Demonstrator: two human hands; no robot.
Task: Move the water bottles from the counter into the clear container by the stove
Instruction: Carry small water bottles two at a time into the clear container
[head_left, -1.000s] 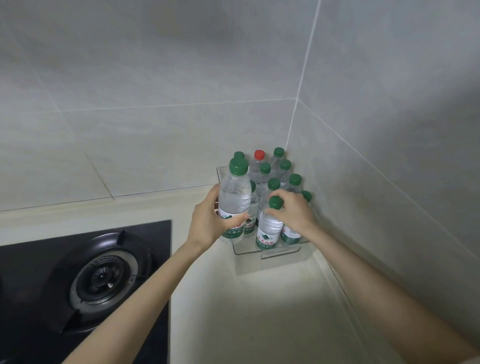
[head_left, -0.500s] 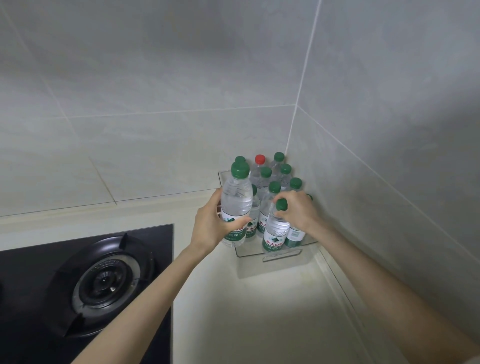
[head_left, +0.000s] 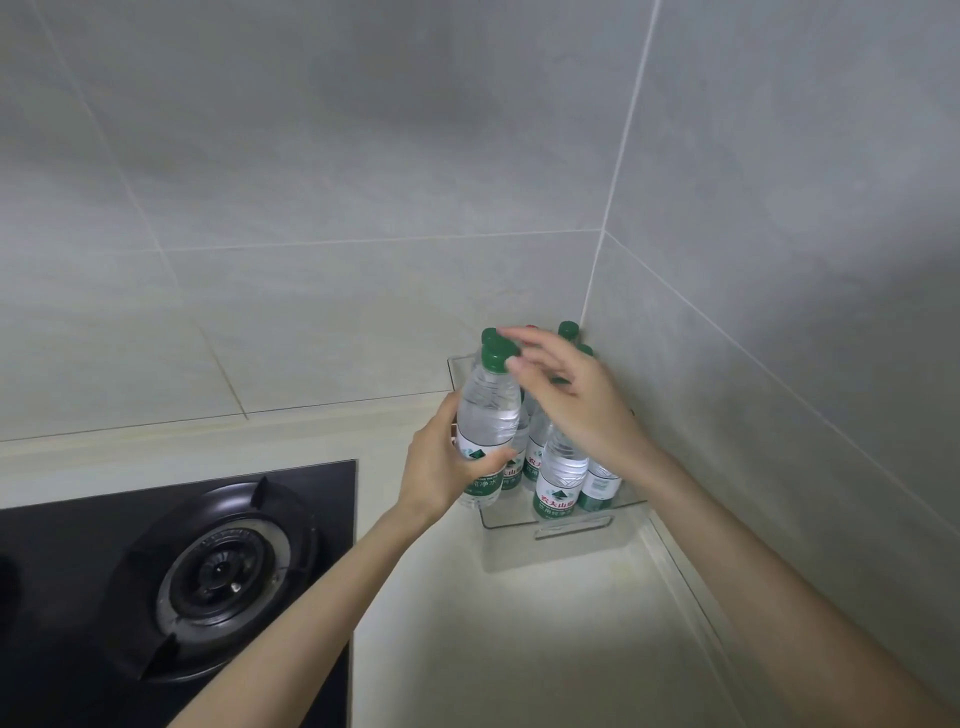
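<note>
Left grip (head_left: 441, 462): wrapped round a water bottle (head_left: 488, 415), upright at the clear container's (head_left: 566, 525) left edge.
Right grip (head_left: 576, 410): fingers relaxed, holding nothing, beside its green cap (head_left: 496, 356).

Green-capped bottles (head_left: 560, 475) — upright in container (head_left: 569, 526)

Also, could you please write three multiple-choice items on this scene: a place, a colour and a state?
1. Where does the clear container stand? A on the burner; B in the wall corner right of the stove; C in a sink.
2. What colour is the cap on the bottle held by the left hand? A red; B blue; C green.
3. How is the right hand? A open; B gripping a bottle; C out of view.
Answers: B, it sits in that corner; C, the cap is green; A, fingers straight, holding nothing.
</note>
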